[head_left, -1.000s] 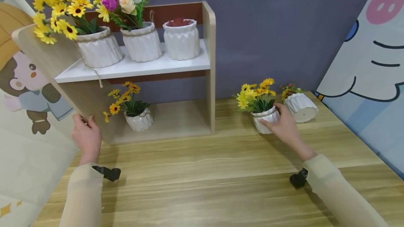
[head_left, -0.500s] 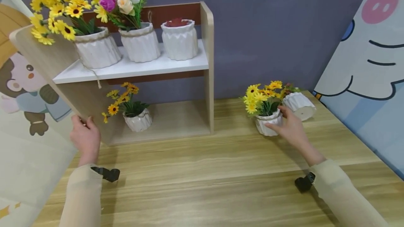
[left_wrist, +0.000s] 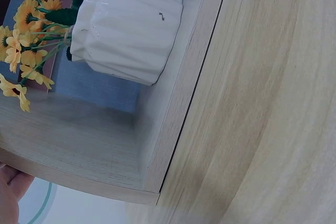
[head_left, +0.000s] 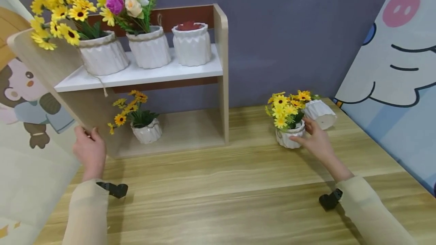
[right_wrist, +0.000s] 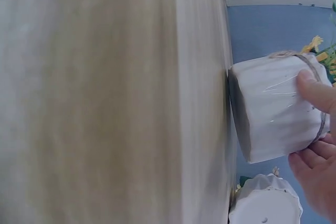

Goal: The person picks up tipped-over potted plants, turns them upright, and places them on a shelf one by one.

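Note:
My right hand (head_left: pixel 318 139) grips a small white ribbed flowerpot (head_left: pixel 287 139) of yellow flowers (head_left: pixel 284 109), thumb on the near side and fingers behind. In the right wrist view this pot (right_wrist: pixel 278 108) leans a little, its base edge right at the tabletop, a twine band round its rim. Far to the left, my left hand (head_left: pixel 90 150) holds the front edge of the wooden shelf's left side panel (left_wrist: pixel 79 179). Inside the lower compartment stands a small white flowerpot (head_left: pixel 147 131) with orange-yellow flowers.
Three larger white pots stand on the upper board (head_left: pixel 143 78): a sunflower pot (head_left: pixel 103 56), a mixed-bouquet pot (head_left: pixel 150 50) and a pot with something dark red (head_left: pixel 192 46). Another white flowerpot (head_left: pixel 320 113) lies on its side behind my right hand. Wooden table (head_left: pixel 204 192) beneath; grey-blue wall behind.
My right hand has shifted the yellow-flower pot slightly right and toward me, its flowers now tipped more my way and overlapping the lying pot. My left hand stays on the shelf panel.

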Action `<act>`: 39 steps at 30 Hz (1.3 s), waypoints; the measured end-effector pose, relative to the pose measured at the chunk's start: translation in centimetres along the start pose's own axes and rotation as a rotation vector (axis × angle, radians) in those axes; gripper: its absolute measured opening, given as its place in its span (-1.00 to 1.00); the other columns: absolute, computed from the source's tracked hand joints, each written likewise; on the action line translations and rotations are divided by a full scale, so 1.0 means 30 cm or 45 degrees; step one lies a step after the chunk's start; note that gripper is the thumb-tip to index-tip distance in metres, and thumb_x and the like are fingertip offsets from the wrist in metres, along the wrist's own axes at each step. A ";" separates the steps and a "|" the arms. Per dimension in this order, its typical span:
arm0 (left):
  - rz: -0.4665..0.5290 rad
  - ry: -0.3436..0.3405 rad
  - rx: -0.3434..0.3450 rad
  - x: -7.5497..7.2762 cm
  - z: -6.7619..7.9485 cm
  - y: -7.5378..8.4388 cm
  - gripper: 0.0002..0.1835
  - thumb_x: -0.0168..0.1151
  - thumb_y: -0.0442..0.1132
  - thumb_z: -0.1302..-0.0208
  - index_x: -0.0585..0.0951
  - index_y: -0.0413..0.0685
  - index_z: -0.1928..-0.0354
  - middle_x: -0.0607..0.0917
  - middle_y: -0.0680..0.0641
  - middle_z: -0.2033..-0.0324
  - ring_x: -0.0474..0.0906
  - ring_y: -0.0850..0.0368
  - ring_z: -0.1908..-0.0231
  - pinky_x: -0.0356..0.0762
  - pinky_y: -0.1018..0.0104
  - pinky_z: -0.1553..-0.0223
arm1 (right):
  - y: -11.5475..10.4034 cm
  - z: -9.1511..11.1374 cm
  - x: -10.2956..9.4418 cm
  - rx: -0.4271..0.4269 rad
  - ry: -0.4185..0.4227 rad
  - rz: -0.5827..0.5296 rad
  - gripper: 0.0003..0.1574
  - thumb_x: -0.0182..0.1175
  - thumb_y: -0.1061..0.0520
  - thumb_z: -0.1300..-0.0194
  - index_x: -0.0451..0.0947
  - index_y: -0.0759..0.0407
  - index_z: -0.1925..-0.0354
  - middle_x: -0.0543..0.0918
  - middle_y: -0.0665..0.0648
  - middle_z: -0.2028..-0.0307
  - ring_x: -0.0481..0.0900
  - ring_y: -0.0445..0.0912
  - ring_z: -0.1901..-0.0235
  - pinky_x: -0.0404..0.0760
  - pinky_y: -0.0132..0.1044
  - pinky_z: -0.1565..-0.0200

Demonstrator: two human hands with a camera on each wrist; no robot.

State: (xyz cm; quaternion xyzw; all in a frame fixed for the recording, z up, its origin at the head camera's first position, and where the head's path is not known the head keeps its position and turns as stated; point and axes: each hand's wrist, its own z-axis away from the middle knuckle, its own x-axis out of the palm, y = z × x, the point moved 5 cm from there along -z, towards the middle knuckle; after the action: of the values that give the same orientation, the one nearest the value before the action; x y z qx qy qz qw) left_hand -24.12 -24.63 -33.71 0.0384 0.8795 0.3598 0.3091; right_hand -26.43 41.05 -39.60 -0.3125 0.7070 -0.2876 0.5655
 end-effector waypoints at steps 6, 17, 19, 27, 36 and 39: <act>0.034 -0.022 0.001 0.008 -0.002 0.005 -0.63 -0.18 -0.02 -0.35 0.31 -0.20 0.07 0.54 -0.31 0.32 0.45 -0.25 0.34 0.20 0.14 0.49 | 0.018 0.017 -0.009 0.022 -0.015 0.024 0.25 0.32 -0.15 0.00 -0.15 0.41 -0.34 0.03 0.49 -0.30 0.15 0.39 -0.20 0.26 0.16 -0.10; 0.033 -0.023 -0.030 -0.005 0.000 0.001 -0.60 -0.21 -0.01 -0.36 0.30 -0.21 0.02 0.57 -0.34 0.20 0.49 -0.28 0.22 0.33 0.01 0.35 | 0.021 0.018 0.011 0.012 -0.043 0.082 0.26 0.28 -0.20 -0.03 -0.19 0.42 -0.34 0.03 0.54 -0.27 0.17 0.44 -0.16 0.24 0.19 -0.11; 0.036 -0.022 -0.032 -0.005 0.001 0.001 -0.61 -0.21 -0.01 -0.36 0.30 -0.20 0.02 0.57 -0.34 0.20 0.49 -0.28 0.21 0.33 0.01 0.35 | 0.021 0.019 0.014 -0.011 -0.040 0.085 0.23 0.27 -0.16 -0.07 -0.21 0.44 -0.33 0.04 0.56 -0.26 0.17 0.45 -0.15 0.22 0.19 -0.11; 0.042 -0.014 -0.033 -0.006 0.005 -0.003 -0.62 -0.20 -0.01 -0.36 0.30 -0.20 0.03 0.56 -0.35 0.22 0.48 -0.30 0.23 0.33 -0.02 0.34 | 0.010 0.014 0.028 -0.076 -0.051 0.104 0.25 0.26 -0.14 -0.08 -0.27 0.41 -0.35 0.01 0.57 -0.27 0.10 0.44 -0.19 0.15 0.24 -0.13; 0.037 -0.001 -0.024 -0.007 0.007 -0.003 -0.63 -0.18 -0.03 -0.36 0.30 -0.21 0.04 0.56 -0.36 0.23 0.47 -0.32 0.23 0.31 -0.04 0.34 | -0.016 -0.007 0.072 -0.333 0.032 0.018 0.44 0.51 0.06 0.24 -0.24 0.03 -0.40 0.08 0.34 -0.33 0.07 0.25 -0.29 0.03 0.17 -0.23; 0.036 0.000 -0.021 -0.006 0.006 0.001 -0.63 -0.18 -0.03 -0.36 0.30 -0.21 0.04 0.56 -0.35 0.23 0.47 -0.31 0.24 0.30 -0.03 0.36 | -0.017 -0.003 0.076 -0.402 0.132 0.045 0.40 0.51 0.18 0.26 -0.17 0.09 -0.39 0.16 0.37 -0.28 0.14 0.27 -0.25 0.08 0.15 -0.22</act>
State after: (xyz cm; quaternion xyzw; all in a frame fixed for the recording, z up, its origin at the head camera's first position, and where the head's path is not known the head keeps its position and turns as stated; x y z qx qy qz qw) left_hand -23.89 -24.56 -33.69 0.0484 0.8758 0.3713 0.3045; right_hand -26.83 38.97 -40.59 -0.3695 0.7771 -0.1788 0.4771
